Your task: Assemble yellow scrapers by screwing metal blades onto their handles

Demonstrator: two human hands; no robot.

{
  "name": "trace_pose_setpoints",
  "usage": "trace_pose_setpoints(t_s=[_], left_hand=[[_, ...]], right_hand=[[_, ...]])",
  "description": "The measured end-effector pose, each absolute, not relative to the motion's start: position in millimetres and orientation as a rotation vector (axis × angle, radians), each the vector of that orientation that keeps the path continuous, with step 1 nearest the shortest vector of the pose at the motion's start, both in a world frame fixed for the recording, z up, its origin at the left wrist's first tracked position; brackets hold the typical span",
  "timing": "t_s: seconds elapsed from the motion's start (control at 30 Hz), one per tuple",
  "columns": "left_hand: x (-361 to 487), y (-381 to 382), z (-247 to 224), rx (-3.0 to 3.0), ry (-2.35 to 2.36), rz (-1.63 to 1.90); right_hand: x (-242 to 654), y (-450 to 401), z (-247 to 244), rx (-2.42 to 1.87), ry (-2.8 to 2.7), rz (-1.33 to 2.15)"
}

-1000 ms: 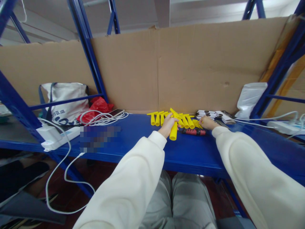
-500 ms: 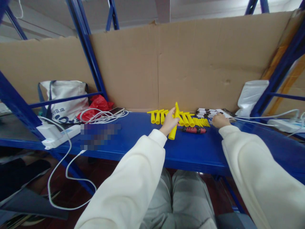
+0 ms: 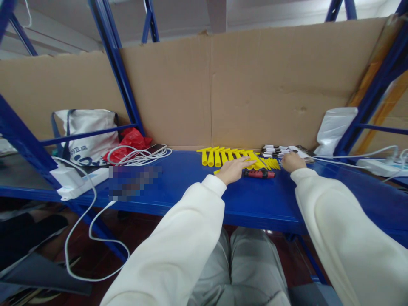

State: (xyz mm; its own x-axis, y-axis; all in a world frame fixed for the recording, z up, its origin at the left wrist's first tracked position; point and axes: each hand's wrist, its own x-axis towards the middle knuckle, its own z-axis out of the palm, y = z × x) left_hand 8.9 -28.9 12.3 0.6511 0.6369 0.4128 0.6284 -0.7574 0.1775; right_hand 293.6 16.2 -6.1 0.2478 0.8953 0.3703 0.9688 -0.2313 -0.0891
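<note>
Yellow T-shaped plastic parts (image 3: 217, 158) stand in a row on the blue tabletop (image 3: 188, 178) along the cardboard. My left hand (image 3: 235, 168) reaches over the front of the row, its fingers pointing right, with a yellow end showing at its lower left; what it grips is mostly hidden. Just right of that hand lies a red and black screwdriver (image 3: 259, 174). Smaller yellow pieces (image 3: 272, 163) overlap at the right end of the row. My right hand (image 3: 293, 162) is curled beside the black and white packets (image 3: 276, 151); whatever it holds is too small to name.
On the left are a white cloth bag (image 3: 89, 134), a red plastic bag (image 3: 134, 139), coiled white cables (image 3: 137, 156) and a power strip (image 3: 84, 185). At the right stand a white pouch (image 3: 334, 127) and another power strip (image 3: 378, 168). Cardboard (image 3: 267, 89) closes off the back.
The yellow part that my left hand held upright has been lowered and is now mostly hidden by that hand. My right hand has stayed curled near the packets.
</note>
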Motion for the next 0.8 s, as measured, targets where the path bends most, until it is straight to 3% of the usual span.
trace_pose_setpoints(t_s=[0.1,0.4,0.63,0.8], left_hand=[[10,-28,11,2.873,1.097,0.663],[11,-25,9,2.797,1.210,0.749],[9,-25,10,2.785,1.206,0.733],[8,-27,11,2.833,1.231,0.677]], right_hand=[[285,17,5,-2.056,-1.752,-0.266],[248,6,18,-1.419,-2.074,0.415],[252,6,20,-1.454,-1.832,0.443],[300,7,21,-1.792,-1.394,0.176]])
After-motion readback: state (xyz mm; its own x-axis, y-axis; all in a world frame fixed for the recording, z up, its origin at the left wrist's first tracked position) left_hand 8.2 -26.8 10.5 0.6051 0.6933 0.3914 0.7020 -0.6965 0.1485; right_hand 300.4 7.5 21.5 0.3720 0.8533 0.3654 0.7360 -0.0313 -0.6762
